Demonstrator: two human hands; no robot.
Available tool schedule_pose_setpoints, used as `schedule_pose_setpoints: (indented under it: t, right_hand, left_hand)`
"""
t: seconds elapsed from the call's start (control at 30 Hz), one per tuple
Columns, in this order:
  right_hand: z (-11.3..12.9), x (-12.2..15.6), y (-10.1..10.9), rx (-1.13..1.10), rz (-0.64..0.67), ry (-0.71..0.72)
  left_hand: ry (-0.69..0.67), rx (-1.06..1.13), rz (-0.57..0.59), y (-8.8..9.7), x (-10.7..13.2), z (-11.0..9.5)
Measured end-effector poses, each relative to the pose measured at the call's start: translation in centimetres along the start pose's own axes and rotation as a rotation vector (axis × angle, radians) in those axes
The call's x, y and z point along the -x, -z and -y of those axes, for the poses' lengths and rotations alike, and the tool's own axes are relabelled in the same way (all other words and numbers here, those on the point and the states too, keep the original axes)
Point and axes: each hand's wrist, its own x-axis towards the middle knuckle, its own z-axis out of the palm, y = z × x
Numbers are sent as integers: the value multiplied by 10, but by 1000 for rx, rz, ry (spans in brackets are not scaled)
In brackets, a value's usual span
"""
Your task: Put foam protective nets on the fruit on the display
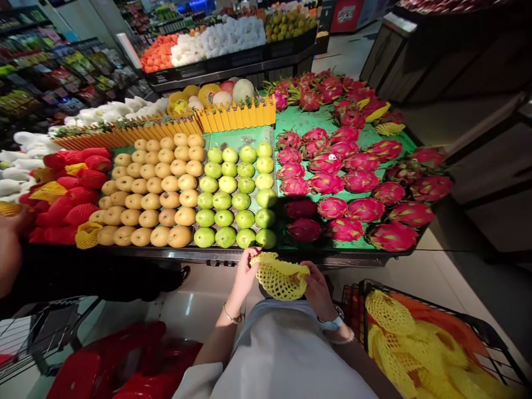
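Before me spreads the wide dark produce stand (187,254), lined with green matting. On its right part lie rows of pink, scaly dragon fruits (361,183). Left of them sit the round yellow-brown pears (153,199) in tidy rows, and between the two groups are the smooth light-green round fruits (233,199). Further left are fruits wrapped in red foam netting (78,188). A low yellow plastic picket divider (236,116) runs behind the pears and green fruits.

At my lower right stands a black wire basket (374,285) piled with loose yellow foam nets (415,354). At my lower left is a glossy red plastic basket (124,360). Another person's hand (8,244) shows at the left edge, well apart from mine.

Just below the stand's front rim, in front of my waist, I hold a yellow foam mesh fruit sleeve (280,280) between both hands. My left hand (245,274) has its fingers curled and pinched on the sleeve's upper left edge. My right hand (318,288) is closed over the right side, fingers pressed into the mesh. I cannot tell whether anything is inside the sleeve.
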Motion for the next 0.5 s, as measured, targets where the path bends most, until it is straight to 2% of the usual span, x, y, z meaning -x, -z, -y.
schedule_pose_setpoints:
  t: [0.1,0.23,0.3,0.37,0.43,0.5]
  right_hand:
    - [-2,1,-12,-28,125,-89]
    - [-1,-4,-21,-196,147,-145]
    - [-1,-6,-21,-248,138,-134]
    - [-1,-7,-19,-273,127,-129]
    - [-2,-6,-16,-263,101,-133]
    - [-1,-4,-13,-214,55,-148]
  left_hand:
    - [242,318,6,-2,6,7]
    - [442,576,68,-2,14,12]
    - [479,612,129,1,18,14]
    - [457,643,182,3,21,17]
    - [456,667,239,4,21,22]
    - [513,629,277,3,19,29]
